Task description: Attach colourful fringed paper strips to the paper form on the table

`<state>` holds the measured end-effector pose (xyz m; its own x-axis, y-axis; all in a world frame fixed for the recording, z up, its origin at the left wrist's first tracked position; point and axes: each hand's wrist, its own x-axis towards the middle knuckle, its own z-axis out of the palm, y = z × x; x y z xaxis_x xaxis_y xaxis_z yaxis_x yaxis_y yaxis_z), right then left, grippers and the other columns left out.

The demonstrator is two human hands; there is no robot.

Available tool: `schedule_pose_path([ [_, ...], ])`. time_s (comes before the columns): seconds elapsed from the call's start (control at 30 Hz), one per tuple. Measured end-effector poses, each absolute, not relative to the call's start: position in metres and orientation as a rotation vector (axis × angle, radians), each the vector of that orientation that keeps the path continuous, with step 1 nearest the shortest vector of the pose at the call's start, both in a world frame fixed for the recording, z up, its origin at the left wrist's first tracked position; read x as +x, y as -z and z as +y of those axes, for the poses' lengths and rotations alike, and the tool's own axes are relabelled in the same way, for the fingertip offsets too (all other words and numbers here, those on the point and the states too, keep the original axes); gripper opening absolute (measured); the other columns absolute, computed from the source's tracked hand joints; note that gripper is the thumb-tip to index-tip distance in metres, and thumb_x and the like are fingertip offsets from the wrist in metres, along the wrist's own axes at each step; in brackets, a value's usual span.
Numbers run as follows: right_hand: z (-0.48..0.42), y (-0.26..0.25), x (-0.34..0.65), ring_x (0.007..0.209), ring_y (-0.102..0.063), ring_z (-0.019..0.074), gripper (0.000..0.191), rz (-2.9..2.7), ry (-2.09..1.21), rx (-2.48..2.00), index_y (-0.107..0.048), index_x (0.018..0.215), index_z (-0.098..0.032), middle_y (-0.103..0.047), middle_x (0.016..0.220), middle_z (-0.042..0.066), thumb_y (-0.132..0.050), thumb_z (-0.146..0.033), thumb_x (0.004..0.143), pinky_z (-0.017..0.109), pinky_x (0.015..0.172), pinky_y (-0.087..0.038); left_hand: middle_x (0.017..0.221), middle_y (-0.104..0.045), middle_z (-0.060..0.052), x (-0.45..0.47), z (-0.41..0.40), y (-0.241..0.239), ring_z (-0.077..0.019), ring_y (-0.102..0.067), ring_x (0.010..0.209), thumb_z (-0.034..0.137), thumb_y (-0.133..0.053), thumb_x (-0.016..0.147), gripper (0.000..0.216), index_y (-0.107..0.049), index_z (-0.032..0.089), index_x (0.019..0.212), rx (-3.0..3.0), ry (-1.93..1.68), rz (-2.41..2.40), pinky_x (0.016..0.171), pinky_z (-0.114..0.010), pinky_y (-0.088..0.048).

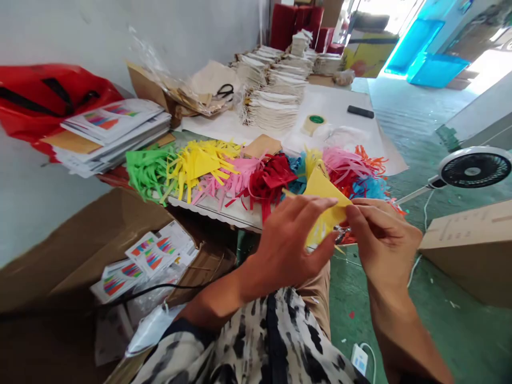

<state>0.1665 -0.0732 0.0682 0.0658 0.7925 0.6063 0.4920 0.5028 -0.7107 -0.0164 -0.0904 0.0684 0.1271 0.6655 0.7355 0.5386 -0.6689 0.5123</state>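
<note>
A yellow fringed paper triangle (325,194) is held up in front of me by both hands. My left hand (290,245) pinches its lower left side, fingers closed on the paper. On the triangle's right edge, my right hand (380,234) grips with thumb and fingers pressed together. Behind the hands, piles of fringed paper triangles lie along the table edge: green (146,170), yellow (202,162), pink (230,184), red (272,178), blue (370,188) and more pink (342,162).
A white table (340,106) carries stacks of folded paper bags (276,80), a tape roll (314,124), a black remote (360,111), scissors (225,91) and printed packets (112,130). An open cardboard box (120,250) of packets stands at left. A small fan (474,168) and a carton (472,250) stand at right.
</note>
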Motion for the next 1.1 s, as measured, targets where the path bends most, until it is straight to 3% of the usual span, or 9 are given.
schedule_pose_path([
  [0.1,-0.080,-0.064,0.164,0.083,-0.072,0.0188,0.016,-1.608,-0.334,-1.142,-0.081,0.088,-0.025,-0.078,0.097,0.004,-0.070,-0.032,0.098,0.034,0.072,-0.059,0.130,-0.073,-0.013,0.009,-0.096,-0.052,-0.0249,-0.069,0.120,0.035,-0.068,0.098,0.049,-0.056,0.017,0.143,2.242,-1.555,1.271,0.104,-0.043,-0.059],
  [0.23,-0.086,-0.063,0.167,0.091,-0.074,0.0183,0.017,-1.663,-0.230,-1.116,-0.081,0.093,-0.025,-0.079,0.101,0.003,-0.066,-0.026,0.101,0.035,0.082,-0.059,0.122,-0.080,-0.008,0.015,-0.089,-0.034,-0.0195,-0.076,0.110,0.022,-0.063,0.102,0.034,-0.067,0.020,0.135,2.067,-1.674,1.233,0.099,-0.035,-0.062],
  [0.3,-0.088,-0.062,0.169,0.101,-0.074,0.0198,0.015,-1.729,-0.225,-1.114,-0.080,0.104,-0.026,-0.079,0.110,0.005,-0.065,-0.027,0.101,0.037,0.090,-0.059,0.126,-0.079,-0.007,0.013,-0.087,-0.030,-0.0188,-0.078,0.110,0.021,-0.064,0.102,0.032,-0.071,0.021,0.134,1.937,-1.647,1.137,0.099,-0.032,-0.064],
  [0.4,-0.090,-0.056,0.171,0.114,-0.071,0.0244,0.029,-1.844,-0.237,-1.130,-0.073,0.126,-0.024,-0.075,0.125,0.009,-0.069,-0.030,0.098,0.043,0.099,-0.058,0.136,-0.075,-0.005,0.010,-0.085,-0.029,-0.0212,-0.077,0.115,0.024,-0.064,0.102,0.036,-0.071,0.024,0.138,1.772,-1.537,1.063,0.101,-0.033,-0.065],
  [0.53,-0.090,-0.043,0.174,0.118,-0.071,0.0261,0.039,-1.869,-0.185,-1.154,-0.067,0.134,-0.023,-0.074,0.127,0.010,-0.070,-0.029,0.095,0.045,0.103,-0.057,0.132,-0.076,-0.004,0.007,-0.084,-0.030,-0.0215,-0.079,0.110,0.026,-0.066,0.102,0.042,-0.067,0.027,0.144,1.648,-1.423,1.042,0.096,-0.032,-0.067],
  [0.73,-0.093,-0.035,0.178,0.110,-0.075,0.0245,0.038,-1.860,-0.335,-1.204,-0.070,0.133,-0.025,-0.078,0.125,0.008,-0.071,-0.034,0.096,0.041,0.097,-0.059,0.106,-0.084,-0.001,0.003,-0.084,-0.031,-0.0173,-0.082,0.094,0.031,-0.076,0.095,0.052,-0.064,0.028,0.146,1.576,-1.334,1.052,0.086,-0.025,-0.066],
  [0.93,-0.098,-0.039,0.176,0.081,-0.074,0.0172,0.018,-1.693,-0.470,-1.364,-0.078,0.103,-0.025,-0.081,0.095,0.000,-0.071,-0.040,0.096,0.030,0.074,-0.056,0.098,-0.083,0.002,0.006,-0.087,-0.028,-0.0150,-0.080,0.088,0.027,-0.076,0.095,0.068,-0.050,0.034,0.156,1.932,-1.236,1.139,0.079,-0.023,-0.062],
  [1.1,-0.095,-0.039,0.180,0.076,-0.069,0.0151,0.012,-1.664,-0.419,-1.367,-0.074,0.094,-0.023,-0.075,0.085,-0.001,-0.068,-0.034,0.097,0.029,0.073,-0.052,0.094,-0.082,0.002,0.002,-0.084,-0.022,-0.0152,-0.079,0.085,0.037,-0.079,0.093,0.069,-0.051,0.033,0.156,1.982,-1.181,1.074,0.080,-0.024,-0.061],
])
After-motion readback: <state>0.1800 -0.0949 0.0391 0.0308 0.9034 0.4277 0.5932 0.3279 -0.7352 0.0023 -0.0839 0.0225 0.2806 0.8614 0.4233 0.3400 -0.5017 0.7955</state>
